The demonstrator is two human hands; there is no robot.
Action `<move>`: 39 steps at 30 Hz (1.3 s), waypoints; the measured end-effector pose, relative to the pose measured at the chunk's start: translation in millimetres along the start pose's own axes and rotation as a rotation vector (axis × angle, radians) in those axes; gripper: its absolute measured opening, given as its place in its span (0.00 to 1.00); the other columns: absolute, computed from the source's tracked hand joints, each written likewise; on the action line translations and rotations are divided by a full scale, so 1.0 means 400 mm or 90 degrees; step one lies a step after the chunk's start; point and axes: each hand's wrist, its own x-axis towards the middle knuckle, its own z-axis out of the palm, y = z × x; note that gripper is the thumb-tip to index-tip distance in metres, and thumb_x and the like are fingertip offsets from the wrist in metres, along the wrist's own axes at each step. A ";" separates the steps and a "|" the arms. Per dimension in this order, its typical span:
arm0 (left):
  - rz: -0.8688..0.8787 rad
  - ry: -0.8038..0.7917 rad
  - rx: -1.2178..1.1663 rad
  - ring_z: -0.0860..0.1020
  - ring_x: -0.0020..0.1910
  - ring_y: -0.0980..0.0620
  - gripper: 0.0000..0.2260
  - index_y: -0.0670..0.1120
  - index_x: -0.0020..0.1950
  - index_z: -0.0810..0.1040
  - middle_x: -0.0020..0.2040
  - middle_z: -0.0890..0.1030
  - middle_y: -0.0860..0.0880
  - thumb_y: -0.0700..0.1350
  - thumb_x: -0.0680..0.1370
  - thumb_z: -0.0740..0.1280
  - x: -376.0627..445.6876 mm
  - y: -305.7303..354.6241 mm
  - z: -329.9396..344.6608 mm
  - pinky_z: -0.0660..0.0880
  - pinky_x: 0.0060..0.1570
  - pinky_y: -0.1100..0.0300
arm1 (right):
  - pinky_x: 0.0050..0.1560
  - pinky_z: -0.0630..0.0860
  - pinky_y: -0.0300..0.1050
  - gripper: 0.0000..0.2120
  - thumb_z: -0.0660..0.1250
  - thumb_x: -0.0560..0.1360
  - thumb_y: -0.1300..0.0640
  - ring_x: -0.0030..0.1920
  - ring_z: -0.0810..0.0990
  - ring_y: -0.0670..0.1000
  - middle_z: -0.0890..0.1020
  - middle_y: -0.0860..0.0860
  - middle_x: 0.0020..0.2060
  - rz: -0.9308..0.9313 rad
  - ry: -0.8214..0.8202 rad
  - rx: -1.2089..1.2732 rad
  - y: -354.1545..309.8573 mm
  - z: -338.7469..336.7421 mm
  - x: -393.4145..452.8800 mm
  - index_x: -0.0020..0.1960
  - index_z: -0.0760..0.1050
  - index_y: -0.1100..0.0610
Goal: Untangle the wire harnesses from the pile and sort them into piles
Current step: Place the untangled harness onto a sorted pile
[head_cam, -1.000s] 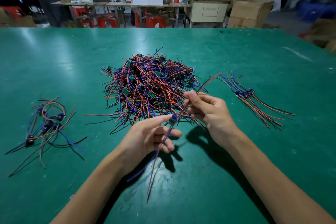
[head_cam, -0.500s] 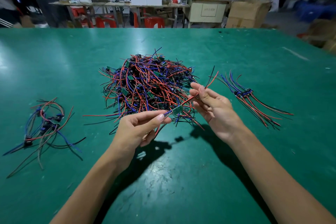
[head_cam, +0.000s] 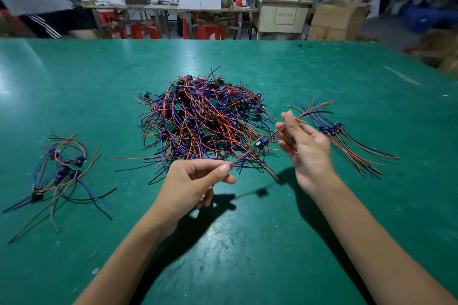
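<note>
A big tangled pile of red, blue and black wire harnesses (head_cam: 202, 122) lies in the middle of the green table (head_cam: 247, 242). One harness (head_cam: 259, 144), with a small board at its middle, is stretched in the air in front of the pile. My left hand (head_cam: 190, 184) pinches its blue and red wires at the near end. My right hand (head_cam: 303, 150) pinches its red and black wires at the far end. A straightened sorted pile (head_cam: 347, 138) lies to the right, just beyond my right hand. A looser curled pile (head_cam: 59, 171) lies at the left.
The table's far edge (head_cam: 223, 41) borders a workshop with benches, red stools and cardboard boxes (head_cam: 334, 20). A person (head_cam: 37, 0) stands at the far left corner. Bare green tabletop lies near me, between my forearms.
My hands have drawn apart and stretched the harness out straight. Its small board slid away from my left fingers toward the right. My right hand moved right, nearer the sorted pile.
</note>
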 end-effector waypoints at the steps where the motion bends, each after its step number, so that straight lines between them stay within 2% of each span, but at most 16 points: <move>1: -0.007 -0.002 0.006 0.69 0.21 0.53 0.07 0.51 0.50 0.88 0.44 0.87 0.45 0.51 0.75 0.73 -0.001 -0.002 0.001 0.64 0.21 0.66 | 0.33 0.78 0.33 0.07 0.73 0.76 0.52 0.33 0.83 0.43 0.87 0.48 0.37 -0.010 0.008 -0.017 0.003 -0.002 0.001 0.49 0.82 0.55; 6: -0.016 -0.009 0.024 0.69 0.21 0.52 0.08 0.50 0.49 0.88 0.40 0.86 0.44 0.51 0.75 0.73 -0.002 -0.005 0.005 0.65 0.21 0.65 | 0.29 0.78 0.36 0.08 0.73 0.77 0.52 0.31 0.84 0.46 0.86 0.48 0.36 -0.065 0.046 -0.084 0.006 -0.011 0.011 0.43 0.81 0.55; 10: -0.017 -0.022 0.027 0.68 0.23 0.51 0.10 0.51 0.49 0.88 0.39 0.86 0.44 0.53 0.73 0.74 -0.001 -0.003 -0.001 0.66 0.22 0.65 | 0.27 0.78 0.38 0.09 0.73 0.78 0.51 0.29 0.83 0.47 0.86 0.47 0.35 -0.093 0.070 -0.122 0.003 -0.022 0.021 0.46 0.80 0.57; 14: -0.007 -0.033 -0.005 0.69 0.25 0.51 0.09 0.52 0.52 0.88 0.41 0.86 0.43 0.50 0.73 0.74 0.003 -0.006 -0.003 0.68 0.23 0.65 | 0.25 0.78 0.39 0.11 0.67 0.82 0.51 0.28 0.84 0.50 0.86 0.53 0.31 -0.093 0.065 -0.147 -0.001 -0.028 0.036 0.50 0.75 0.60; 19: 0.015 -0.008 -0.056 0.72 0.27 0.52 0.14 0.49 0.55 0.87 0.44 0.86 0.44 0.53 0.74 0.70 0.012 -0.001 -0.009 0.68 0.24 0.65 | 0.33 0.81 0.36 0.10 0.60 0.85 0.55 0.31 0.85 0.48 0.85 0.56 0.29 -0.065 0.150 0.084 -0.042 -0.076 0.073 0.48 0.68 0.59; 21: 0.012 0.002 -0.058 0.72 0.28 0.52 0.12 0.49 0.55 0.86 0.44 0.85 0.45 0.52 0.76 0.70 0.015 -0.001 -0.011 0.67 0.25 0.64 | 0.43 0.84 0.38 0.09 0.58 0.86 0.56 0.33 0.86 0.48 0.85 0.60 0.35 -0.076 0.222 0.201 -0.063 -0.109 0.094 0.49 0.67 0.60; 24: 0.006 0.009 -0.062 0.72 0.28 0.52 0.10 0.48 0.54 0.86 0.43 0.85 0.45 0.47 0.79 0.67 0.019 -0.004 -0.010 0.67 0.25 0.64 | 0.55 0.81 0.42 0.11 0.57 0.86 0.58 0.45 0.86 0.53 0.81 0.67 0.54 -0.047 0.313 0.301 -0.072 -0.152 0.129 0.48 0.68 0.63; 26: 0.008 0.011 -0.057 0.72 0.27 0.51 0.10 0.47 0.53 0.87 0.42 0.85 0.45 0.45 0.80 0.66 0.018 -0.005 -0.009 0.67 0.25 0.64 | 0.62 0.76 0.38 0.12 0.54 0.87 0.58 0.60 0.83 0.56 0.77 0.67 0.64 0.000 0.303 0.312 -0.059 -0.166 0.141 0.51 0.70 0.65; 27: 0.010 0.011 -0.053 0.72 0.27 0.51 0.10 0.47 0.53 0.87 0.41 0.84 0.45 0.44 0.80 0.66 0.017 -0.005 -0.008 0.67 0.25 0.63 | 0.66 0.72 0.37 0.12 0.53 0.87 0.59 0.67 0.79 0.57 0.74 0.66 0.69 0.026 0.287 0.316 -0.050 -0.171 0.142 0.57 0.71 0.67; 28: 0.013 0.012 -0.049 0.72 0.27 0.51 0.10 0.48 0.52 0.87 0.41 0.84 0.45 0.44 0.80 0.65 0.017 -0.005 -0.008 0.68 0.25 0.63 | 0.68 0.69 0.37 0.13 0.52 0.87 0.61 0.70 0.75 0.57 0.72 0.66 0.71 0.047 0.274 0.321 -0.045 -0.174 0.143 0.62 0.71 0.68; 29: 0.015 0.013 -0.045 0.72 0.27 0.51 0.10 0.48 0.52 0.87 0.41 0.84 0.44 0.43 0.80 0.65 0.016 -0.005 -0.008 0.68 0.25 0.63 | 0.69 0.67 0.36 0.13 0.52 0.87 0.63 0.72 0.74 0.57 0.70 0.65 0.72 0.061 0.269 0.321 -0.043 -0.175 0.143 0.63 0.70 0.69; 31: 0.028 0.025 -0.037 0.72 0.27 0.50 0.09 0.48 0.51 0.87 0.41 0.84 0.44 0.42 0.80 0.66 0.015 -0.006 -0.010 0.68 0.25 0.63 | 0.67 0.69 0.36 0.11 0.52 0.86 0.67 0.71 0.74 0.57 0.71 0.66 0.71 0.069 0.266 0.322 -0.050 -0.173 0.143 0.60 0.70 0.72; 33: 0.050 0.049 -0.017 0.72 0.26 0.52 0.09 0.47 0.50 0.87 0.40 0.84 0.43 0.40 0.81 0.66 0.013 -0.007 -0.010 0.68 0.24 0.64 | 0.65 0.72 0.38 0.15 0.53 0.84 0.72 0.69 0.76 0.59 0.72 0.67 0.70 0.059 0.266 0.338 -0.062 -0.170 0.139 0.69 0.65 0.75; 35: 0.081 0.088 0.030 0.72 0.26 0.53 0.09 0.47 0.49 0.86 0.39 0.85 0.44 0.38 0.80 0.67 0.011 -0.010 -0.006 0.68 0.25 0.66 | 0.64 0.76 0.41 0.20 0.55 0.81 0.74 0.65 0.80 0.59 0.73 0.67 0.70 0.043 0.264 0.331 -0.071 -0.168 0.133 0.73 0.61 0.76; 37: 0.117 0.135 0.121 0.73 0.28 0.54 0.09 0.50 0.47 0.86 0.38 0.85 0.47 0.37 0.79 0.69 0.010 -0.013 0.001 0.70 0.27 0.67 | 0.58 0.81 0.44 0.23 0.58 0.81 0.72 0.55 0.84 0.57 0.73 0.66 0.69 0.012 0.257 0.265 -0.080 -0.154 0.120 0.75 0.59 0.72; 39: 0.153 0.178 0.219 0.73 0.29 0.57 0.09 0.53 0.45 0.86 0.36 0.84 0.50 0.38 0.78 0.70 0.011 -0.015 0.005 0.69 0.29 0.69 | 0.48 0.83 0.43 0.28 0.62 0.81 0.68 0.42 0.86 0.55 0.77 0.62 0.63 -0.078 0.261 0.128 -0.088 -0.137 0.107 0.77 0.54 0.62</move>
